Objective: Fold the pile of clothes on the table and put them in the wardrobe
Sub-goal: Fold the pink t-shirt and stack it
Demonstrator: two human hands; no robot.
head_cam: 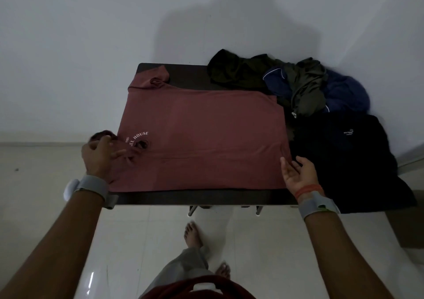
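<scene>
Maroon shirt (202,138) flat on table (206,197), pile (300,87) behind

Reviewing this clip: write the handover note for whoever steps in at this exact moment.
Left hand grips the red T-shirt at its collar end; right hand is open at the hem end.
Red T-shirt lies spread on the table; unfolded pile at the far right; black shirt nearer, hanging over the edge.
Done: nothing visibly finished. Left: fold everything, carry it to the wardrobe, not in view.
</scene>
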